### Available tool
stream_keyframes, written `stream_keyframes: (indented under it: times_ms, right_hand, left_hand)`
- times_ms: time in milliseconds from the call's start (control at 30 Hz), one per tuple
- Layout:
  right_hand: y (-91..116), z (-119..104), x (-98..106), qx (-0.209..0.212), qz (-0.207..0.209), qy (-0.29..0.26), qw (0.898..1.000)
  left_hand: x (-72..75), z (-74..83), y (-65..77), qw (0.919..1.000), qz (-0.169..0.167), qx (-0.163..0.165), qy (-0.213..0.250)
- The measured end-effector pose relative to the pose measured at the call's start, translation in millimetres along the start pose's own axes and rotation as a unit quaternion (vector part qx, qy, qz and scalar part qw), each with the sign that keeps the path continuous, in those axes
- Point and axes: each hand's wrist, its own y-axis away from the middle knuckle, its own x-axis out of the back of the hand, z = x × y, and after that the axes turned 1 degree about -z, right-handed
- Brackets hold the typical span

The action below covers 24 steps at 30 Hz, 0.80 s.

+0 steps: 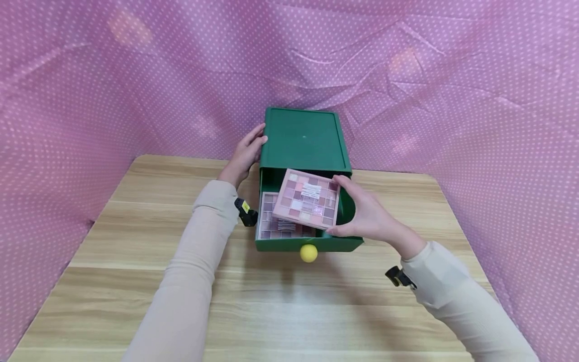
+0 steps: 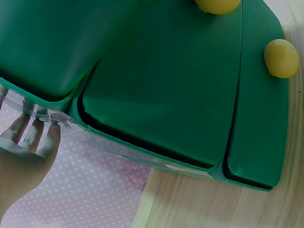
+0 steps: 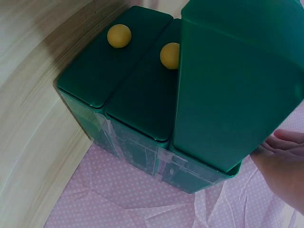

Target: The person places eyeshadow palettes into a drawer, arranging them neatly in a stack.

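A green drawer cabinet (image 1: 307, 138) stands on the table with its top drawer (image 1: 276, 246) pulled out. Thumb and fingers of my right hand (image 1: 371, 213) pinch the right edge of a pink eyeshadow palette (image 1: 307, 198), which is tilted over the drawer. Beneath it a second eyeshadow palette (image 1: 268, 216) lies in the drawer's left part, partly covered. My left hand (image 1: 244, 157) rests with extended fingers against the cabinet's left side; its fingertips (image 2: 53, 130) also show in the left wrist view. The held palette is hidden from both wrist views.
Two lower drawers with yellow knobs (image 2: 281, 58) are closed under the pulled-out one. The top drawer has its own yellow knob (image 1: 308, 253). Clear tape (image 3: 164, 156) runs along the cabinet's side. A pink dotted cloth (image 1: 181, 75) hangs behind and beside the wooden table (image 1: 289, 306).
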Motion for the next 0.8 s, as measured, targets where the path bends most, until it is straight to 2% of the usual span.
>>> stream_keyframes:
  times_ms: [800]
  right_hand:
    - [-21.7, -5.7, -7.5, 0.014, -0.091, 0.029, 0.995]
  left_hand:
    - [3.0, -0.9, -3.4, 1.0, -0.006, 0.004, 0.002]
